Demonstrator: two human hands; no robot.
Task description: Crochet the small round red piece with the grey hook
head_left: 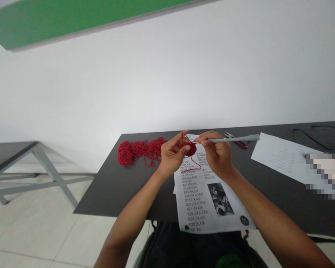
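My left hand [171, 152] pinches a small round red crochet piece [192, 149] between thumb and fingers, with red yarn looped over its raised index finger. My right hand [218, 152] is closed round a crochet hook [231, 139] with a long grey handle. The hook's thin metal tip meets the edge of the crochet piece; the exact stitch is too small to make out. A loose red yarn tail hangs below the piece over a printed pattern sheet [195, 197]. Left of my left hand lies a ball of red yarn [125, 153] with a loose tangle of yarn [152, 147] beside it.
Red-handled pliers [241, 143] lie beyond my right hand on the dark table [117, 193]. Farther right are another printed sheet [279, 158], a black cable [309, 136] and a pixelated patch. A second table [11, 152] stands at the left, and a white wall rises behind.
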